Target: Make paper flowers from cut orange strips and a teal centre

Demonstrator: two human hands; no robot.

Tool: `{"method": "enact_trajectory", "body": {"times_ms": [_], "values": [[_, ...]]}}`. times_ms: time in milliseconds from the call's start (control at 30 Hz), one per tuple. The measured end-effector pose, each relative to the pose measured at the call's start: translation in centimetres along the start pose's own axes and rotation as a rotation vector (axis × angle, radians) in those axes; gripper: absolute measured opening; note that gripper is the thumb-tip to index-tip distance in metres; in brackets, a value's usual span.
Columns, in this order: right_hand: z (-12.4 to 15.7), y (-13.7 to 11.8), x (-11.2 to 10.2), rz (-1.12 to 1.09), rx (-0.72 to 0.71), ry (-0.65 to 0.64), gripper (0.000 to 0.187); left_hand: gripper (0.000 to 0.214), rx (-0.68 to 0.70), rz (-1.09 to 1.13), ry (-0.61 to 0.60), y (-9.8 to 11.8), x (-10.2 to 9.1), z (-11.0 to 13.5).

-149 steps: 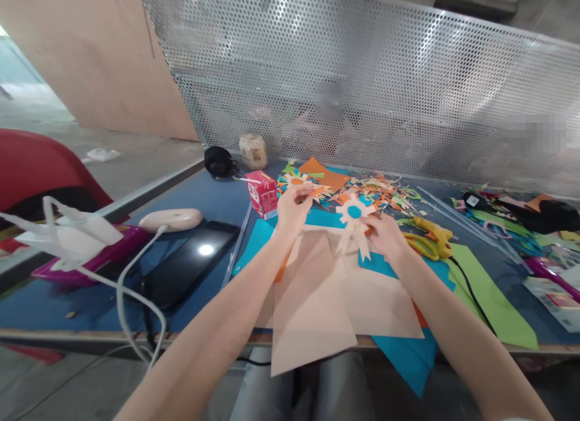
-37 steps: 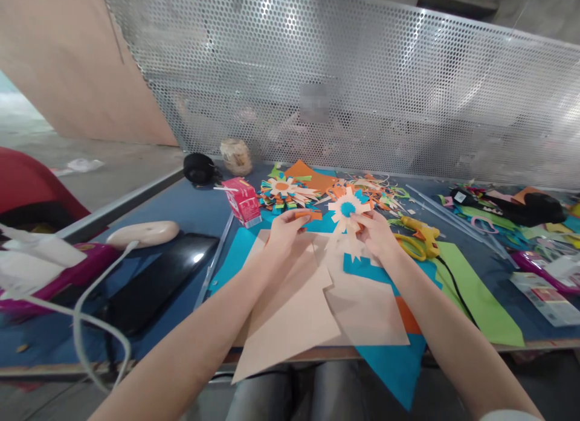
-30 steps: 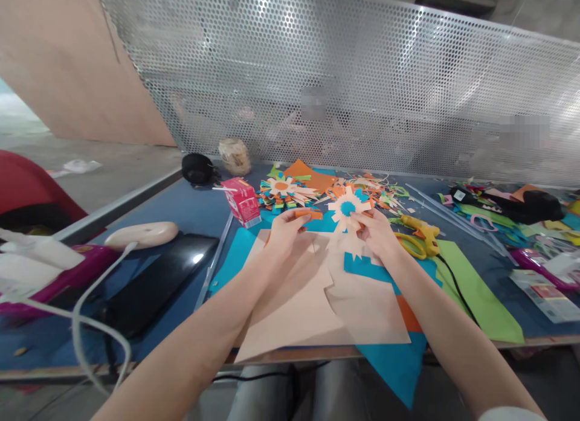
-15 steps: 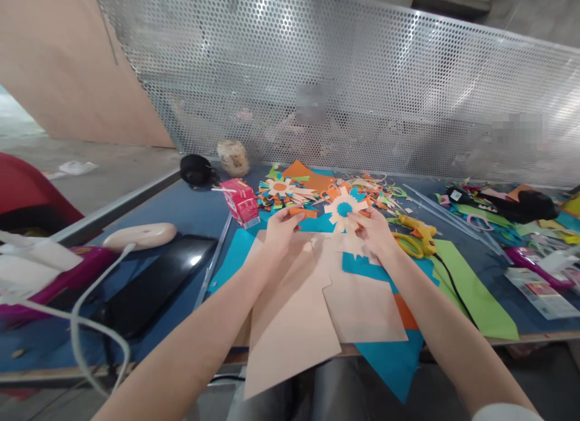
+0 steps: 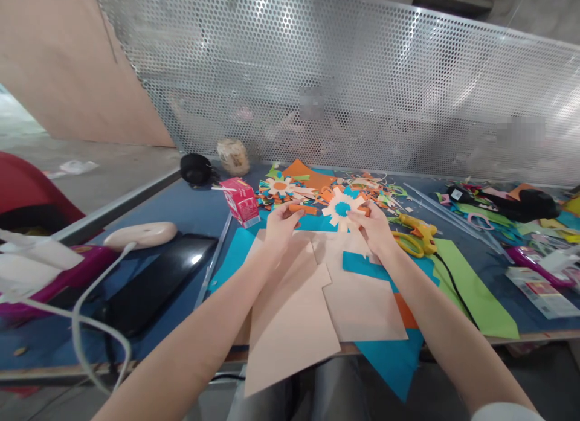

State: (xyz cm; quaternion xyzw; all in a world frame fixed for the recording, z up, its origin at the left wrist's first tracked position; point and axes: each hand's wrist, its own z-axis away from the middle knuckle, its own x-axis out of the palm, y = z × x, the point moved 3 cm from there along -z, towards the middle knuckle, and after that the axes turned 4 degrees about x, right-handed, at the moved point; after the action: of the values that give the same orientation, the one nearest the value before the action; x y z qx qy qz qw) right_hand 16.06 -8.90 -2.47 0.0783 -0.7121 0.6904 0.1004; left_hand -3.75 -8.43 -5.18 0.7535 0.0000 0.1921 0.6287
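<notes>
"Our left grip was pinched around an orange strip. What did our right grip have?"

"It grasped a cream paper rosette with a blue centre, by the side towards the counter's right end. We had both pieces raised above the counter, closer to its far edge than its near one."

"How did they lie to each other?"

"The strip was just left of the rosette, not touching it. Its long axis ran roughly along the far edge, its free end towards the rosette, and our left grip was the nearer to it."

"What couldn't we make out?"

"The rosette's back, and the strip's other end inside our left grip. Some orange paper showed by our right grip, but we couldn't tell whether it was joined to the rosette."
</notes>
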Motion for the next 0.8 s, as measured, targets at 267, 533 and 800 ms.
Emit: {"method": "enact_trajectory", "body": {"times_ms": [267, 533, 800], "values": [[-0.1, -0.1, 0.0, -0.102, 0.037, -0.022, 0.042, 0.044, 0.040, -0.013, -0.003, -0.2, -0.1, -0.3], [-0.1, 0.0, 0.2, -0.186, 0.103, -0.045, 0.042, 0.045, 0.009, 0.001, -0.034, 0.2, 0.6, 0.4], [0.0, 0.1, 0.4, -0.202, 0.148, -0.047, 0.037, 0.039, 0.035, -0.032, -0.131, 0.4, 1.4, 1.4]]}}
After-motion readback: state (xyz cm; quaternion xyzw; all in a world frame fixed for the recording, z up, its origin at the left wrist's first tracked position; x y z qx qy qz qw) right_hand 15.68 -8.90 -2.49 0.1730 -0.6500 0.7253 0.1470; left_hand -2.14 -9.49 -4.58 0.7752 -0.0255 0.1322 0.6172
